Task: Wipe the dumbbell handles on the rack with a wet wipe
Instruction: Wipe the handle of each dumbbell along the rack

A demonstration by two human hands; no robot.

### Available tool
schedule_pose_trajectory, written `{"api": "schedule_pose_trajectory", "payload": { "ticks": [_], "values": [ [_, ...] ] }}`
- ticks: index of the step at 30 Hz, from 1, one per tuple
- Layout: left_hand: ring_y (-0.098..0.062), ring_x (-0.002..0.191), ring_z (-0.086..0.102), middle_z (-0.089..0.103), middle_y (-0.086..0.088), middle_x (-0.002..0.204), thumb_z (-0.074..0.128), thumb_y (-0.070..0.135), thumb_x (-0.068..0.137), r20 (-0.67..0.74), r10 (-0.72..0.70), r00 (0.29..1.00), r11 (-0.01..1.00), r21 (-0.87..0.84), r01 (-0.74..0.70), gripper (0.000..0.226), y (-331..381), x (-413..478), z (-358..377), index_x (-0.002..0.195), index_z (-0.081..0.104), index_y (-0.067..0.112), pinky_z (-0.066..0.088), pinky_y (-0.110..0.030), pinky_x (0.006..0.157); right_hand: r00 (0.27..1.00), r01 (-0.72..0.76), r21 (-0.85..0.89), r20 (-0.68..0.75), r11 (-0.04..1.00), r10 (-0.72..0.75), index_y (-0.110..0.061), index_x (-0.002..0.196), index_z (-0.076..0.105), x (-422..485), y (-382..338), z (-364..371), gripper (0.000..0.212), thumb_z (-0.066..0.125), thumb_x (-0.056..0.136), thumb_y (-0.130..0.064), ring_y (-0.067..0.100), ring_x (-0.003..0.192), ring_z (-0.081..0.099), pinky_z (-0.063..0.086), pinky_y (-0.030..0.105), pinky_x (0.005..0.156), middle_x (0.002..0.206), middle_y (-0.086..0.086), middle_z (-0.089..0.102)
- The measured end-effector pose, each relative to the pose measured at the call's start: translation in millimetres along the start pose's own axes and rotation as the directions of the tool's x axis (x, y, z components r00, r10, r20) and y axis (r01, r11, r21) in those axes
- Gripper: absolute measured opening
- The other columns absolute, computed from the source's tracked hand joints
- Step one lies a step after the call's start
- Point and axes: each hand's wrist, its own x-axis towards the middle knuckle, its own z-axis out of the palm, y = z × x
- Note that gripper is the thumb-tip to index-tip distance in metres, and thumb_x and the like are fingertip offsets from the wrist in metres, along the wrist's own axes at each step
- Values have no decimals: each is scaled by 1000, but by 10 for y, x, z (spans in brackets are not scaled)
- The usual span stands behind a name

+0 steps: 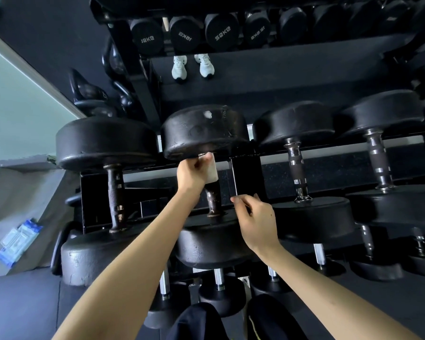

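Observation:
My left hand grips a white wet wipe wrapped round the far end of a dark, worn dumbbell handle, just under the far weight head. My right hand rests on the black rack frame to the right of that dumbbell, fingers loosely bent and holding nothing. On the left lies another dumbbell with a rusty knurled handle. Two dumbbells with chrome-ringed handles lie to the right.
Smaller dumbbells fill a lower shelf near my knees. A mirror behind the rack reflects labelled weights and white shoes. Kettlebells stand at the back left. A blue wipe packet lies on the grey ledge at left.

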Motion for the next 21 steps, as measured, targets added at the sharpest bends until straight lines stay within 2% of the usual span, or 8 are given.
{"api": "schedule_pose_trajectory", "payload": {
  "ticks": [2, 5, 8, 12, 14, 17, 19, 21],
  "values": [
    [-3, 59, 52, 58, 6, 64, 60, 33, 91, 31, -80, 996, 981, -174, 84, 32, -31, 13, 9, 66, 60, 13, 42, -13, 54, 1000, 0, 12, -6, 1000, 0, -8, 83, 67, -5, -7, 3, 27, 47, 93, -20, 16, 36, 38, 30, 31, 112, 37, -10, 32],
    [-11, 62, 58, 62, 0, 68, 64, 35, 88, 253, -173, 952, 853, -445, 273, 31, -124, 58, -44, 68, 63, 12, 50, -25, 62, 1000, 0, 29, 12, 1000, -1, -6, 81, 67, -12, -24, -9, 31, 43, 91, -24, 13, 37, 38, 35, 34, 107, 38, -11, 33],
    [-4, 50, 50, 55, 7, 55, 56, 35, 92, 411, -130, 902, 789, -508, 345, 34, -147, 85, -108, 65, 59, 15, 47, -17, 55, 1000, -5, 41, 30, 999, 4, -7, 83, 68, 3, -38, -18, 32, 42, 89, -24, 11, 38, 41, 42, 34, 93, 34, -9, 35],
    [-4, 50, 47, 47, 6, 53, 56, 32, 93, 345, -99, 933, 925, -314, 214, 37, -95, 96, -116, 63, 49, 12, 48, -18, 51, 999, -18, 24, 44, 1000, 17, -9, 88, 68, 7, -53, -33, 26, 44, 92, -19, 10, 37, 42, 44, 41, 86, 33, -10, 37],
    [-5, 57, 50, 49, 1, 62, 59, 30, 92, 272, -26, 962, 982, -172, 75, 33, -81, 74, -127, 71, 54, 5, 52, -22, 53, 999, -28, 6, 36, 1000, 28, -8, 90, 69, 1, -60, -42, 22, 48, 94, -11, 9, 36, 41, 43, 39, 99, 33, -11, 32],
    [0, 49, 42, 42, 5, 58, 62, 27, 91, 285, 128, 950, 992, -44, -121, 34, -92, 15, -180, 68, 55, 2, 41, -17, 49, 999, -43, -30, 27, 999, 44, -8, 94, 69, 0, -79, -57, 21, 48, 94, -8, 10, 35, 38, 30, 29, 112, 34, -12, 32],
    [-7, 50, 32, 34, 4, 56, 66, 33, 86, 299, 163, 940, 975, 99, -200, 45, -155, -21, -223, 59, 49, 2, 30, -21, 49, 998, -48, -35, 35, 998, 49, -9, 93, 69, 3, -85, -57, 22, 48, 93, -8, 9, 35, 37, 32, 26, 108, 34, -12, 32],
    [-9, 50, 29, 34, 4, 53, 69, 36, 83, 324, 136, 936, 957, 202, -209, 48, -241, -105, -258, 52, 46, 8, 27, -21, 48, 998, -42, -30, 46, 999, 43, -8, 91, 69, 5, -90, -50, 22, 48, 93, -9, 8, 35, 37, 41, 33, 100, 36, -12, 34]
  ]
}}
